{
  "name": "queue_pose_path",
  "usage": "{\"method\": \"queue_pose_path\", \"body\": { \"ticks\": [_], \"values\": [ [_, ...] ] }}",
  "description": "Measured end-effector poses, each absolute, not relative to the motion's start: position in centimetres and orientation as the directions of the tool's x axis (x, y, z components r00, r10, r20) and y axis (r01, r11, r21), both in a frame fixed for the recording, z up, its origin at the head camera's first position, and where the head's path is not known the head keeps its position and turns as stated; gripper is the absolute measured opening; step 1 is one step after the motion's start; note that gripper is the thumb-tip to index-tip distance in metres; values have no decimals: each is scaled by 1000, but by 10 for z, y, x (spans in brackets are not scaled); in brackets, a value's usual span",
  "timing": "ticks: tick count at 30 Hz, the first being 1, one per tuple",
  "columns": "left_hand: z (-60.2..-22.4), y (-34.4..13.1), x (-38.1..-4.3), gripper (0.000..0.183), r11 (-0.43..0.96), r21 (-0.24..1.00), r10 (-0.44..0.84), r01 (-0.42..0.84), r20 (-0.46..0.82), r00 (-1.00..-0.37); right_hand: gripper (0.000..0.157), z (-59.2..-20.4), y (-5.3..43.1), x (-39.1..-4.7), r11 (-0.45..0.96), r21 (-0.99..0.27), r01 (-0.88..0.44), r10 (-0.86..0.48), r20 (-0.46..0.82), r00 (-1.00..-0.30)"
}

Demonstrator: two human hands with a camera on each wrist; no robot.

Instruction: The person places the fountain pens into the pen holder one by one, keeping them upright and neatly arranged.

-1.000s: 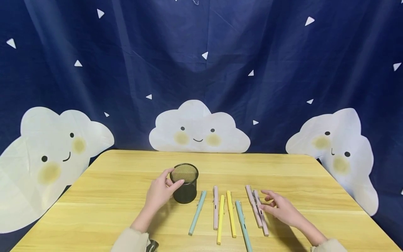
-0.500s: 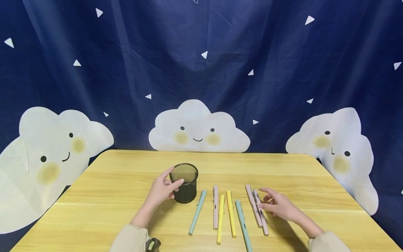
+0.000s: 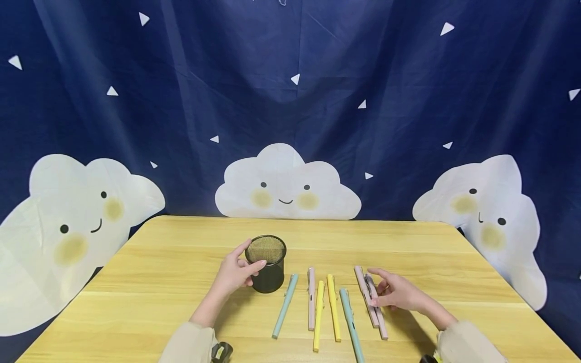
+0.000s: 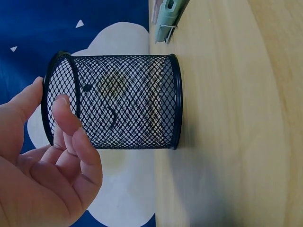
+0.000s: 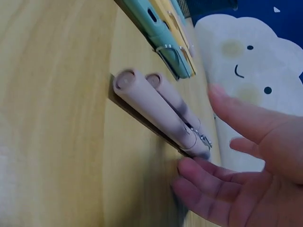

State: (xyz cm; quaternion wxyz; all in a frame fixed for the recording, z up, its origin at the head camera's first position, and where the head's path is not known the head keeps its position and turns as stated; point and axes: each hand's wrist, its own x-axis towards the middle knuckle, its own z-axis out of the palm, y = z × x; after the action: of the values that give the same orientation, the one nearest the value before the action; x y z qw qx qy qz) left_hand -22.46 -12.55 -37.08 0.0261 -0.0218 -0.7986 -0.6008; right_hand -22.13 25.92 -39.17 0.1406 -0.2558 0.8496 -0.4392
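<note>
A black mesh pen cup (image 3: 269,278) stands upright on the table. My left hand (image 3: 232,275) holds it at the rim, index finger on one side and thumb on the other, while the other fingers are bent in. Inside the cup no pens show. At the right, my right hand (image 3: 401,293) is spread beside two pale lilac pens, the left one (image 3: 362,285) and the right one (image 3: 382,326), which lie side by side. Its thumb overlaps the right pen in the head view. In the right wrist view, the fingertips (image 5: 191,172) are close beside these pens.
Between the hands, several pens lie on the wooden table (image 3: 150,282): a teal pen (image 3: 284,307), another lilac pen (image 3: 310,302), two yellow pens, one (image 3: 318,322) left of the other (image 3: 333,312), and a second teal pen (image 3: 350,322). A blue cloud-print curtain (image 3: 290,116) hangs behind.
My right hand has moved slightly left over the right lilac pen. The left hand has stayed at the cup, and the pens have not moved.
</note>
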Motion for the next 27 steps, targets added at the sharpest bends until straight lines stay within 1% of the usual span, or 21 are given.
{"method": "queue_pose_path", "body": {
  "ticks": [3,4,5,12,19,27],
  "values": [
    [-372,-125,-225,71,284,956,5,68,69,-998,82,-391,259,-224,462,-840,-283,-586,-49,-809],
    [-373,-125,-225,71,288,955,5,68,69,-998,86,-391,258,-224,472,-846,-249,-572,-78,-817],
    [-373,-125,-225,71,290,955,5,66,68,-998,87,-390,258,-225,478,-845,-241,-571,-90,-816],
    [-371,-124,-226,72,287,956,4,60,62,-998,91,-388,258,-228,521,-833,-185,-562,-172,-809],
    [-367,-123,-226,74,281,959,8,38,37,-999,98,-386,255,-230,566,-814,-134,-517,-224,-826],
    [-369,-126,-227,75,274,961,4,23,22,-1000,97,-385,251,-232,578,-814,-51,-471,-283,-835]
  ]
}}
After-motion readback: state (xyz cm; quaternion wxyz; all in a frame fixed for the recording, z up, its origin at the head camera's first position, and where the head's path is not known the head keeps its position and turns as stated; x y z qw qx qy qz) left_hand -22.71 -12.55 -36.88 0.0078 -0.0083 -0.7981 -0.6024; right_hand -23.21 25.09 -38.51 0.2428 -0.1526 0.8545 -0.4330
